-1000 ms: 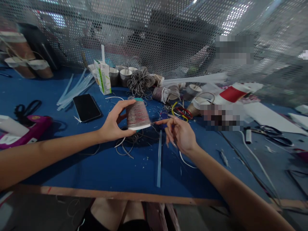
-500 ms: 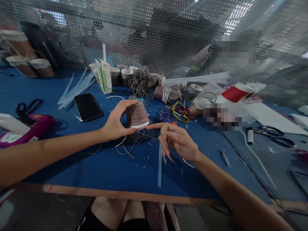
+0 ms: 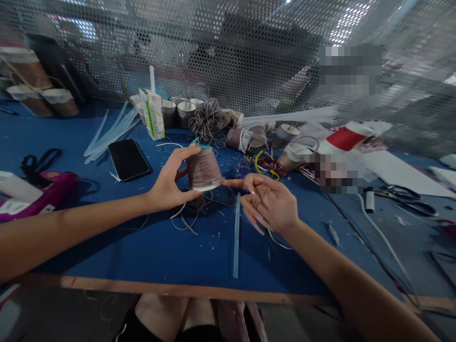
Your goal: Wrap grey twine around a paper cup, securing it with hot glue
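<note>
Blue table: left hand grips 1 wound spool; right hand half-open, index outstretched, perhaps touching it.

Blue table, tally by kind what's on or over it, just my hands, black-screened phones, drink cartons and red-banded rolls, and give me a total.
Hands, left hand and right hand: 2
Black-screened phone: 1
Drink carton: 1
Red-banded roll: 1
Total: 5
</note>
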Tool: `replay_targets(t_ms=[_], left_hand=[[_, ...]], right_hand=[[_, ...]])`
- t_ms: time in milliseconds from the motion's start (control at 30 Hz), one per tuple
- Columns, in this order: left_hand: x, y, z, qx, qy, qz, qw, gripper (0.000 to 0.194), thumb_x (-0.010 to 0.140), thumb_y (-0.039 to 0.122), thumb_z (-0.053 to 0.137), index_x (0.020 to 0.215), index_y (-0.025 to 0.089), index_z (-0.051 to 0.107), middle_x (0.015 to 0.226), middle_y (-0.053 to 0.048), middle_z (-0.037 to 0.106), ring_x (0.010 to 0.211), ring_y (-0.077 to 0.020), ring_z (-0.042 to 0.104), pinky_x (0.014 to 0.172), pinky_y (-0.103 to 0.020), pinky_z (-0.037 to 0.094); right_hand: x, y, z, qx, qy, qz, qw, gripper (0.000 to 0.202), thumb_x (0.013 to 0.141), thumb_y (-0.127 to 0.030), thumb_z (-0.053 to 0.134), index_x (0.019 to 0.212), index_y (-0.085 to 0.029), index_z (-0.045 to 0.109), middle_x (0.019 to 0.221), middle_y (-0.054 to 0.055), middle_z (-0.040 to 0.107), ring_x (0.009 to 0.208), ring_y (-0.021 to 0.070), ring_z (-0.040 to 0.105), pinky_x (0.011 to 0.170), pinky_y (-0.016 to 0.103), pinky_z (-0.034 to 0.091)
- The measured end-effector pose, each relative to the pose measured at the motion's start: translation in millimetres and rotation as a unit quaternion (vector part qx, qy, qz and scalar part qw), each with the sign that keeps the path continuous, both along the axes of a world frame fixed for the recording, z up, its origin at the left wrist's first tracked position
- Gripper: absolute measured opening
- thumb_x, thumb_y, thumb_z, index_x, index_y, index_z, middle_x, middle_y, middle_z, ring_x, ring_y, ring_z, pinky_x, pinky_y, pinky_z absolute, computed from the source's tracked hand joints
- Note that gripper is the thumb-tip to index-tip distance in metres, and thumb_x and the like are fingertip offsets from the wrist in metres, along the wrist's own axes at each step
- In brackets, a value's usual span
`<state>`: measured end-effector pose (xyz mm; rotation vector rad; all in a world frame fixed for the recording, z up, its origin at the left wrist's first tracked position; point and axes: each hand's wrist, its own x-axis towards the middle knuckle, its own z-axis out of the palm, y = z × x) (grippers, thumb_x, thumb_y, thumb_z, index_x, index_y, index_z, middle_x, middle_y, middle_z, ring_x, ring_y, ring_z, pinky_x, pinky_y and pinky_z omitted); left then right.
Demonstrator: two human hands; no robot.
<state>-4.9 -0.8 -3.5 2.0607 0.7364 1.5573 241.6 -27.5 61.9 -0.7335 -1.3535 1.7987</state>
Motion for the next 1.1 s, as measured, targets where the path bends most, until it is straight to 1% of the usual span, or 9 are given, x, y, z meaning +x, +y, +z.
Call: replay_targets(t_ms=[133,267,433,500,600,700,867,1000,1100], left_hand=[[0.7,1.0,-1.2,0.003,-0.030,-0.029,0.999,0.076,0.074,0.034,0.082,0.140,0.033,0.043,0.145,-0.013,0.041,0.144,-0.0337,0.040,0.097,-0.041,0.060],[0.4,3.4,-2.8,0.029,-0.043,-0.045,0.998,0.076,0.075,0.042,0.081,0.140,0.033,0.042,0.142,-0.011,0.040,0.139,-0.0324,0.045,0.094,-0.040,0.062],[-0.5,5.7,-4.2,0.033,-0.052,-0.053,0.997,0.077,0.077,0.043,0.080,0.142,0.033,0.040,0.140,-0.011,0.037,0.134,-0.0287,0.047,0.091,-0.034,0.062],[-0.6,5.8,-4.3,0.027,-0.051,-0.058,0.997,0.077,0.077,0.043,0.079,0.142,0.034,0.040,0.140,-0.011,0.037,0.133,-0.0283,0.047,0.092,-0.034,0.061],[-0.5,5.6,-4.5,0.026,-0.052,-0.068,0.996,0.076,0.077,0.040,0.080,0.142,0.034,0.040,0.139,-0.010,0.037,0.133,-0.0278,0.047,0.095,-0.036,0.060],[-0.3,5.4,-4.2,0.027,-0.053,-0.082,0.995,0.077,0.077,0.040,0.079,0.143,0.035,0.039,0.138,-0.010,0.037,0.133,-0.0279,0.047,0.097,-0.037,0.060],[0.5,4.3,-0.1,0.041,-0.055,-0.072,0.995,0.074,0.078,0.053,0.075,0.141,0.036,0.040,0.134,-0.009,0.040,0.131,-0.0293,0.049,0.100,-0.042,0.058],[0.9,3.7,2.6,0.050,-0.057,-0.066,0.995,0.073,0.078,0.060,0.071,0.140,0.036,0.041,0.131,-0.009,0.043,0.126,-0.0291,0.053,0.104,-0.047,0.055],[0.1,3.9,2.1,0.045,-0.054,-0.064,0.995,0.075,0.078,0.062,0.070,0.142,0.037,0.040,0.133,-0.009,0.042,0.130,-0.0312,0.050,0.109,-0.051,0.051]], right_hand=[[-2.0,1.7,2.6,-0.030,0.005,-0.059,0.998,0.034,0.094,-0.037,0.045,0.065,-0.019,0.044,0.110,0.011,0.076,0.031,0.0037,0.037,0.025,0.020,0.035],[-3.7,4.3,0.2,-0.060,0.003,-0.083,0.995,0.029,0.092,-0.032,0.047,0.066,-0.019,0.046,0.101,0.006,0.076,0.032,0.0043,0.039,0.026,0.020,0.039],[-0.1,8.5,-3.7,-0.020,0.012,-0.136,0.990,0.020,0.089,-0.033,0.049,0.074,-0.021,0.051,0.102,0.003,0.072,0.035,0.0056,0.043,0.031,0.024,0.046],[1.5,7.9,-3.2,-0.001,0.036,-0.134,0.990,0.020,0.090,-0.032,0.047,0.074,-0.021,0.052,0.099,0.003,0.071,0.037,0.0059,0.044,0.032,0.024,0.046],[1.1,2.7,-0.7,0.015,0.049,-0.060,0.997,0.027,0.092,-0.034,0.045,0.069,-0.020,0.048,0.096,0.005,0.071,0.036,0.0068,0.043,0.029,0.024,0.043],[-2.0,-4.1,1.7,0.012,0.034,-0.008,0.999,0.030,0.095,-0.035,0.040,0.071,-0.020,0.049,0.103,0.007,0.073,0.036,0.0076,0.044,0.028,0.026,0.043],[-4.2,-4.0,2.3,-0.011,0.001,-0.030,0.999,0.031,0.097,-0.040,0.042,0.073,-0.021,0.045,0.115,0.008,0.072,0.034,0.0053,0.041,0.026,0.024,0.041],[-2.8,3.5,-1.9,-0.056,-0.048,-0.060,0.995,0.031,0.094,-0.042,0.045,0.072,-0.021,0.044,0.101,0.004,0.072,0.033,0.0044,0.040,0.025,0.022,0.040],[-1.6,7.6,-9.3,-0.020,-0.071,-0.120,0.990,0.027,0.092,-0.041,0.051,0.075,-0.021,0.045,0.087,0.000,0.068,0.032,0.0030,0.038,0.026,0.020,0.038]])
